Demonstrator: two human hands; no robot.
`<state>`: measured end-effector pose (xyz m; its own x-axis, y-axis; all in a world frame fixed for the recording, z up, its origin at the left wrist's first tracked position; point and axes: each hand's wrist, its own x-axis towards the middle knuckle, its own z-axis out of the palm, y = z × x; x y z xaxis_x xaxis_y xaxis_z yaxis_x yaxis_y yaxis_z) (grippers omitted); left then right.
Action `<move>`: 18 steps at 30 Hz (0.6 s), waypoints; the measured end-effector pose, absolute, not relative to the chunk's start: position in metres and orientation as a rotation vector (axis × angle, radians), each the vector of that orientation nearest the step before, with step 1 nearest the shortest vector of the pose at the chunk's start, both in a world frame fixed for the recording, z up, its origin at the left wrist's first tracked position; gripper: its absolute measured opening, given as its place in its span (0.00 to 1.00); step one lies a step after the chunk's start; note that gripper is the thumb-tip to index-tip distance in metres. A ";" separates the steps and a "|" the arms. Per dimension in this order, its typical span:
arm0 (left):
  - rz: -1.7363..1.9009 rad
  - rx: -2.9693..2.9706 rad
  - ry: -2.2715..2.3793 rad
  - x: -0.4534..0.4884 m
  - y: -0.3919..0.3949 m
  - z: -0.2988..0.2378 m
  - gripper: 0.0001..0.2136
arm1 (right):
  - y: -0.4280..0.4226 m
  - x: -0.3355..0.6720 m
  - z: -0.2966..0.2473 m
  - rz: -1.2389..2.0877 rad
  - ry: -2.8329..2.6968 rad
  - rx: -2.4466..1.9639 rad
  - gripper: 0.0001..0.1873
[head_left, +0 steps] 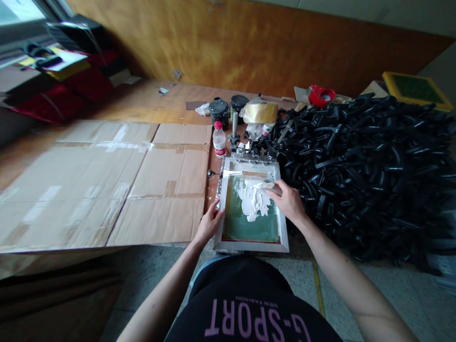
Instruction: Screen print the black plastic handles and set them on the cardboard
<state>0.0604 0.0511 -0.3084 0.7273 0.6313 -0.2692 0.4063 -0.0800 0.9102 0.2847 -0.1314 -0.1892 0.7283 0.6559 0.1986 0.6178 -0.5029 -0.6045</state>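
In front of me lies a screen printing frame, pale-edged with green mesh. A thick smear of white ink covers part of the mesh. My right hand is closed round a flat, ink-smeared scraper over the upper right of the mesh; its far end merges with the ink. My left hand grips the left rail of the frame, its fingers and thumb at the edge. The frame's far end meets a metal clamp fixture.
A large heap of black plastic parts crowds the right side. Flattened cardboard covers the left. Behind the frame stand a red-capped bottle, dark tubs and a yellow block. Red tape lies farther back.
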 end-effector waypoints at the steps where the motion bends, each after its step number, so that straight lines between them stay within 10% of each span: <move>1: 0.223 1.702 0.834 0.060 0.051 -0.307 0.31 | -0.131 0.281 -0.195 -0.004 -1.090 -2.310 0.07; 18: 0.241 1.714 0.861 0.061 0.049 -0.304 0.31 | -0.109 0.258 -0.229 -0.299 -1.596 -2.572 0.06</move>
<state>0.0610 0.0492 -0.3045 0.7104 0.6512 -0.2669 0.4182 -0.0856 0.9043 0.2582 -0.1088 -0.2285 0.4314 0.8754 0.2180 0.8950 -0.4456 0.0184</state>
